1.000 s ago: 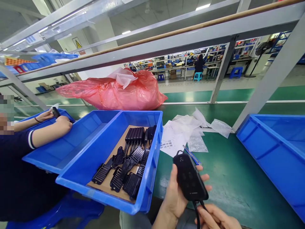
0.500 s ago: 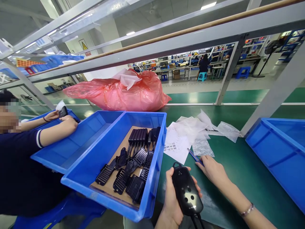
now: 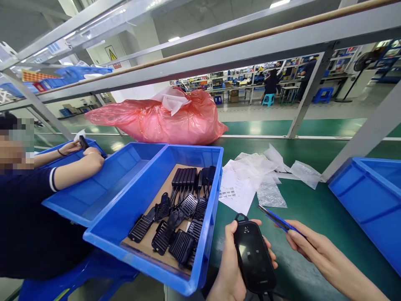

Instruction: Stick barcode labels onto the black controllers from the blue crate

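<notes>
Entry, head view. Your left hand [image 3: 230,261] is wrapped round the black handset [image 3: 254,256], thumb along its left edge and fingertips curled over the right edge. The handset lies face up in your palm, low in the frame, just to the right of the blue bin [image 3: 210,234]. Its cable leaves the bottom edge of the frame.

Change noted: half a second ago your right hand [image 3: 308,246] lay low on the green bench [image 3: 313,200], fingers on the slim blue tool [image 3: 277,218]. Now the tool is off the bench. Your fingers are closed on its near end in a pinch, and the far end points up and to the left. Whether it is tweezers or a blade, I cannot tell.

Reading: the pick-up is complete. The tool sits near the handset, to its right, but the two are apart and not touching. Your grip on the handset looks unchanged.

Surroundings: black comb-like parts [image 3: 180,213] lie on a cardboard sheet [image 3: 145,242] in the bin. Paper sheets [image 3: 241,184] lie beyond the handset, and a red plastic bag [image 3: 163,119] lies farther back. A co-worker's hands [image 3: 90,159] rest at a second bin [image 3: 103,188] to the left.
</notes>
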Tool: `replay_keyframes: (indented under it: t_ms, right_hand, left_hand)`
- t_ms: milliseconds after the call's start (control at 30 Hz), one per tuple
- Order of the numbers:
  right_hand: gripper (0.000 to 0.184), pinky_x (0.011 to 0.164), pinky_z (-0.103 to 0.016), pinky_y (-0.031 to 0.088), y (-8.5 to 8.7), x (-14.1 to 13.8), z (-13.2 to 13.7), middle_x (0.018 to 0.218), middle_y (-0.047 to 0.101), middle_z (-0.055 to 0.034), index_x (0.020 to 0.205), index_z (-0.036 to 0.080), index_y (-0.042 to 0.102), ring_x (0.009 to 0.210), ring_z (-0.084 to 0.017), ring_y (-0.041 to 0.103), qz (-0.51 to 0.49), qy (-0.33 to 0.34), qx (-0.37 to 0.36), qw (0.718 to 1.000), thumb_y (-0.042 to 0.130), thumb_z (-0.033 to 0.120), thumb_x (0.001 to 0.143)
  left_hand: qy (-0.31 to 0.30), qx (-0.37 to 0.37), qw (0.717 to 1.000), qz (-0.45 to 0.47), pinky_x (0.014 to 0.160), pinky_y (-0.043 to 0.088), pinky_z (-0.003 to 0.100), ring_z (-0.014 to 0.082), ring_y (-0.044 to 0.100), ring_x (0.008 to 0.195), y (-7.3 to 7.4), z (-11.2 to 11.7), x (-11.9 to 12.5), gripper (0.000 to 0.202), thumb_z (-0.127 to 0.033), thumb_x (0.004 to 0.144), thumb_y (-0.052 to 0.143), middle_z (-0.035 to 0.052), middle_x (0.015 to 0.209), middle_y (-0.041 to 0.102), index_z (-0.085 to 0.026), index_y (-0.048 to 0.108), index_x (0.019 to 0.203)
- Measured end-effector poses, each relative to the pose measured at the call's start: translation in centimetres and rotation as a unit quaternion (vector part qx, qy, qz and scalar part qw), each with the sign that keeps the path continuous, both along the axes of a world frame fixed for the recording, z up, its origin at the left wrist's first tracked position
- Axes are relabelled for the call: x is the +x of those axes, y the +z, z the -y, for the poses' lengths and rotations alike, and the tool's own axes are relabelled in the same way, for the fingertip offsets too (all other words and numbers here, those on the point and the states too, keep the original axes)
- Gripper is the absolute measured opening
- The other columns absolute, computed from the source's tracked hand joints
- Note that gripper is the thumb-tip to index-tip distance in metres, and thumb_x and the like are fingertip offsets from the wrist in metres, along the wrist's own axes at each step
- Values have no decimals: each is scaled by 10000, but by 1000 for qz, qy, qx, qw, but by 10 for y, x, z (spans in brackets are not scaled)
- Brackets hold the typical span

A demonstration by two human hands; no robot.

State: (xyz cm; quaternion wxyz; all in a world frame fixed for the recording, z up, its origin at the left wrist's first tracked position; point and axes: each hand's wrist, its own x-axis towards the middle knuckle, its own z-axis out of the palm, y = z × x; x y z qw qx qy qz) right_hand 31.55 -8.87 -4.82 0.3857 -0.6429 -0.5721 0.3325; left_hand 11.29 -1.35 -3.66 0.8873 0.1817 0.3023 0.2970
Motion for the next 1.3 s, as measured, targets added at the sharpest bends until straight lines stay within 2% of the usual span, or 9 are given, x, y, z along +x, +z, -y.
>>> replay_keyframes:
  t_ms: [100, 300, 433, 533, 600, 700, 900, 1133, 1300]
  right_hand:
    - [581, 515, -248, 349, 2, -3, 11, 644, 505, -2, 835, 209, 587, 566, -143, 435, -23, -10, 4, 1000, 413, 730, 1024]
    - [646, 458, -249, 281, -5, -2, 15, 536, 462, 8, 1085, 170, 714, 496, -140, 372, -84, -81, 14, 993, 517, 773, 960]
    - [642, 440, -240, 282, -9, -3, 12, 499, 449, 3, 985, 167, 766, 474, -133, 368, -107, -116, 1, 987, 612, 784, 899]
    - [625, 444, -239, 370, -7, -3, 10, 497, 489, -22, 783, 184, 751, 479, -147, 431, -99, -129, 29, 986, 625, 788, 879]
    - [583, 547, -236, 490, -3, -2, 10, 605, 605, -49, 754, 205, 745, 587, -180, 559, -82, -104, 37, 991, 623, 755, 903]
    - [487, 750, -232, 562, 5, -3, 10, 809, 709, -48, 939, 246, 765, 794, -207, 657, -76, -44, 12, 996, 589, 699, 966]
    - [440, 710, -236, 555, 15, -14, 12, 882, 672, -29, 1188, 260, 632, 746, -168, 612, -68, 17, -7, 997, 418, 629, 1079]
    - [394, 651, -198, 528, 26, -20, 8, 958, 686, -4, 1286, 296, 591, 739, -140, 635, 32, 16, 68, 997, 421, 591, 1087]
    - [390, 857, -187, 554, 27, -17, 7, 1111, 706, 2, 1370, 346, 585, 1019, -161, 686, 62, 36, 55, 996, 446, 574, 1086]
  left_hand:
    - [-1, 2, 1000, -4, 628, 570, 325, 200, 683, 642, 2, 0, -2, 681, -622, 989, 249, 84, 761, 681, -105, 626, 1223]
    - [-4, 11, 1000, -3, 646, 572, 328, 203, 683, 662, 4, -1, -6, 670, -627, 983, 286, 88, 779, 683, -107, 629, 1230]
    - [-2, 10, 1000, -5, 652, 571, 330, 202, 680, 661, 5, -2, -6, 659, -627, 981, 296, 83, 780, 681, -115, 635, 1219]
    - [-3, 12, 1000, -6, 661, 570, 331, 202, 680, 668, 5, -2, -6, 650, -636, 980, 316, 79, 783, 682, -123, 635, 1220]
    - [-4, 16, 1000, -4, 665, 572, 330, 203, 683, 677, 5, -1, -7, 649, -646, 975, 333, 79, 786, 685, -126, 636, 1219]
    - [-3, 22, 1000, -5, 667, 577, 334, 206, 685, 682, 4, 0, -8, 651, -648, 972, 344, 82, 789, 689, -122, 635, 1221]
    - [-6, 28, 1000, 6, 677, 581, 335, 202, 685, 683, 4, -1, -9, 645, -661, 948, 401, 83, 798, 697, -121, 645, 1203]
    - [-14, 25, 1000, 5, 687, 583, 330, 198, 686, 695, 5, 4, -12, 670, -688, 904, 476, 85, 815, 704, -122, 661, 1211]
    - [-15, 25, 1000, 10, 699, 581, 327, 202, 694, 709, 6, 5, -13, 664, -691, 915, 462, 88, 820, 708, -127, 665, 1200]
